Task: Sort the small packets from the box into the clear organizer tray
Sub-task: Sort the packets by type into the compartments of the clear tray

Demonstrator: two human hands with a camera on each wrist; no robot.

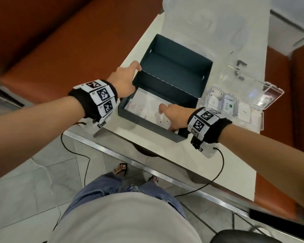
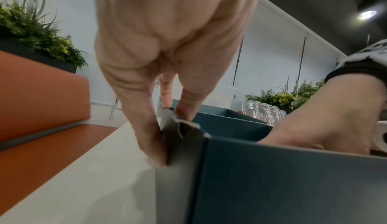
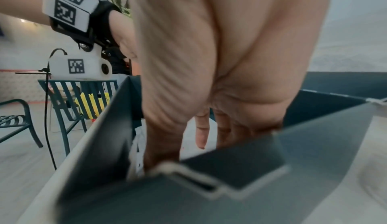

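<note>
A dark teal box (image 1: 147, 124) stands on the white table with its lid up, and white packets (image 1: 147, 104) lie inside. My left hand (image 1: 134, 77) pinches the box's far left corner; the left wrist view shows thumb and fingers (image 2: 169, 135) on the corner flap of the box (image 2: 272, 178). My right hand (image 1: 166, 118) reaches into the box, fingers spread down onto the packets. In the right wrist view, its thumb and straight index finger (image 3: 180, 151) stand beside packets (image 3: 139, 144); the box wall (image 3: 230, 202) hides the other fingertips. The clear organizer tray (image 1: 260, 120) sits to the right and holds packets, one labelled Stevia (image 1: 229, 105).
The tray's clear lid (image 1: 253, 81) stands open behind it. Clear plastic containers (image 1: 209, 23) sit at the table's far side. Orange bench seats (image 1: 60, 41) flank the table. Its metal-trimmed near edge (image 1: 130, 160) is close to my body, with cables hanging from both wrists.
</note>
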